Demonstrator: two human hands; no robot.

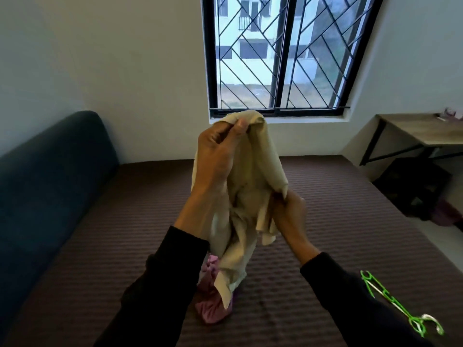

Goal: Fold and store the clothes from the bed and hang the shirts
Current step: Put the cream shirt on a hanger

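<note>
I see no brand, label or writing on anything in front of me.

My left hand is raised, thumb and fingers pinching the top edge of the beige garment. My right hand is lower and just right of it, fingers curled into a fold at the cloth's side. The garment hangs bunched between my hands, off the bed, its lower end trailing down by my left sleeve. Its shape is too crumpled for me to say whether it is a shirt.

Below my left wrist, partly under the hanging cloth, pink clothes lie in a heap on the bed. Beside my right sleeve, on its outer side, green hangers lie flat on the cover, near the bed's right edge.

Beyond my hands the brown ribbed cover runs bare to the far edge, which meets the wall under the window. To the left of my left arm the cover is also open up to the dark blue headboard, which bounds that side. To the right of my right hand the bed ends at a strip of floor, and past it stands a desk with dark things under it that I can't make out.
</note>
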